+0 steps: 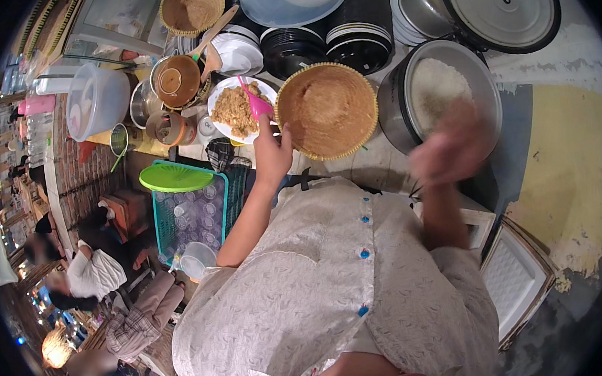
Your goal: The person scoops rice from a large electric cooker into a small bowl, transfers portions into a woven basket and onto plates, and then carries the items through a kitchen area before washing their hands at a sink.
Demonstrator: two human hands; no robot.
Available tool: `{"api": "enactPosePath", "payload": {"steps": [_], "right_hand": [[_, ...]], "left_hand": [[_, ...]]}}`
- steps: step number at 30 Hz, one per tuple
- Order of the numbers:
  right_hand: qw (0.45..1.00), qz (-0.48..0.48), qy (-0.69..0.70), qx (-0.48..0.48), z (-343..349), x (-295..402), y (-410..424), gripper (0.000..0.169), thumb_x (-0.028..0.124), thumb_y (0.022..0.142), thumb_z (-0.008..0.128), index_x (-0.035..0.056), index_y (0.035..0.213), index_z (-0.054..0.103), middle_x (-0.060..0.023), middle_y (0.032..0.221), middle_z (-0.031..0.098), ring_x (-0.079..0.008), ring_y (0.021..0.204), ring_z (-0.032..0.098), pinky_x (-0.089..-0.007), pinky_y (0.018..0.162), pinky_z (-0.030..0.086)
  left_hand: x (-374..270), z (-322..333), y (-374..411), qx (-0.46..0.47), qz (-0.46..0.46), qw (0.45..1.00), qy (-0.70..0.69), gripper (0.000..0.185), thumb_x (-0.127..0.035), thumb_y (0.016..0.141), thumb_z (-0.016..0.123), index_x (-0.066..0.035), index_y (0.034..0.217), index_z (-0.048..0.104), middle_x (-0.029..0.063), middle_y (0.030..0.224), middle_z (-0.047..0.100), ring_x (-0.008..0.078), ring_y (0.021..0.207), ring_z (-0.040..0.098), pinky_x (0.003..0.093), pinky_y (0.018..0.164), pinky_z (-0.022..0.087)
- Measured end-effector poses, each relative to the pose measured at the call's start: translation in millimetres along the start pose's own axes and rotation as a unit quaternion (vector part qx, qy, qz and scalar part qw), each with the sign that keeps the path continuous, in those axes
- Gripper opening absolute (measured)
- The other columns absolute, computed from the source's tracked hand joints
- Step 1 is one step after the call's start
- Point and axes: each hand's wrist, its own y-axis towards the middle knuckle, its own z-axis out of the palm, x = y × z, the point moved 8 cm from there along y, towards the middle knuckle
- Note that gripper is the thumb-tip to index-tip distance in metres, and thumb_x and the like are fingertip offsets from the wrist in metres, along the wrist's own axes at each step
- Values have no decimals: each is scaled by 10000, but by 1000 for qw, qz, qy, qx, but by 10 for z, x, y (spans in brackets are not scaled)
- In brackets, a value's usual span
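My left hand grips the left rim of a round woven basket with a yellow-edged border, its thumb over the rim. The basket's inside looks bare and brown. Beside my fingers, a pink plastic ladle lies on a white plate of fried rice; whether a finger touches it is unclear. My right hand is motion-blurred above the near side of a large rice cooker holding white rice. Blur hides its fingers and anything in them. The cooker's lid stands raised behind.
Stacked black bowls and white bowls line the back. At left are a brown pot with wooden spatulas and a clear plastic tub. A teal crate of plastic cups stands below. Several people sit at far left.
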Motion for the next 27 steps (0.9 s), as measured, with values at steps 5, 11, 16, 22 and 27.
{"api": "enactPosePath", "payload": {"steps": [5,11,16,22,27], "right_hand": [[954,226,3,199,353,-288,-2531,223,113,861,635,57,1056,543,-89,802,559,-292,663,549,-414,626,454],[744,380,-244,493,946,-1041,-4143,461,312,843,705,79,1221,579,-171,1161,592,-383,1107,579,-491,924,482],[715,408,-269,500,1118,-1269,-4519,286,230,906,631,68,1141,613,-150,1068,663,-367,1040,647,-479,879,523],[689,620,-17,375,983,-1183,-4746,262,259,1004,580,18,1078,655,-122,909,726,-238,894,727,-352,677,560],[581,746,256,203,848,-678,-3605,236,240,1027,564,31,1101,646,-69,959,713,-158,810,698,-279,650,535]], "left_hand": [[35,-260,162,-9,2,999,31,311,-107,975,627,6,1203,449,202,866,687,230,663,703,328,547,513],[286,-306,263,15,-66,994,-85,332,-107,983,623,1,1222,419,183,832,674,184,691,695,293,571,525],[270,-414,239,16,-44,998,-31,288,-60,915,637,-19,1160,491,104,659,613,124,588,619,298,517,465],[493,-654,242,42,-11,995,-94,343,-4,946,567,3,1279,482,91,952,658,130,843,635,278,700,503],[148,-465,196,225,-88,944,-224,319,-2,972,558,11,1288,518,56,1079,668,136,963,647,298,835,520]]}}
